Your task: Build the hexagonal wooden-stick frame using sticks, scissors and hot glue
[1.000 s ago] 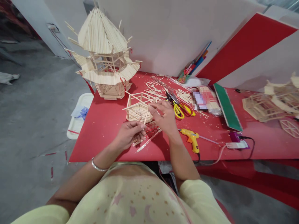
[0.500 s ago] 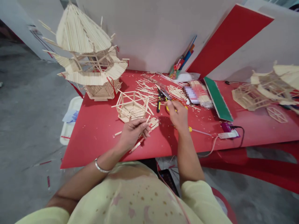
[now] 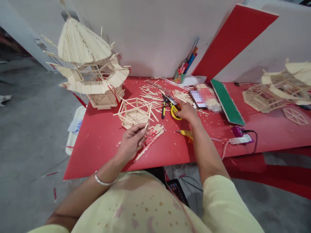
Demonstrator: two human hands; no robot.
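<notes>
My left hand (image 3: 131, 140) pinches a short wooden stick (image 3: 146, 126) upright between thumb and fingertips. Beneath and beside that hand lies a bundle of wooden sticks (image 3: 155, 134), some with red ends. Just behind it stands a small open hexagonal stick frame (image 3: 134, 116). My right hand (image 3: 188, 112) is on the yellow-handled scissors (image 3: 174, 111), its fingers closed at the handle and covering part of it. Pliers with black and yellow handles (image 3: 163, 110) lie left of the scissors. A yellow glue gun (image 3: 186, 134) rests partly hidden behind my right forearm.
A tall stick pagoda (image 3: 94, 71) stands at the back left, another stick model (image 3: 274, 87) at the right. Loose sticks (image 3: 150, 94) litter the red table (image 3: 97, 145). Beyond my right hand are a phone (image 3: 198, 98), a green board (image 3: 227, 102) and a pen holder (image 3: 179, 77).
My right hand has lowered onto the scissors' handle, and its forearm has swung right, uncovering the glue gun's front. My left hand keeps holding the stick. The view has shifted slightly.
</notes>
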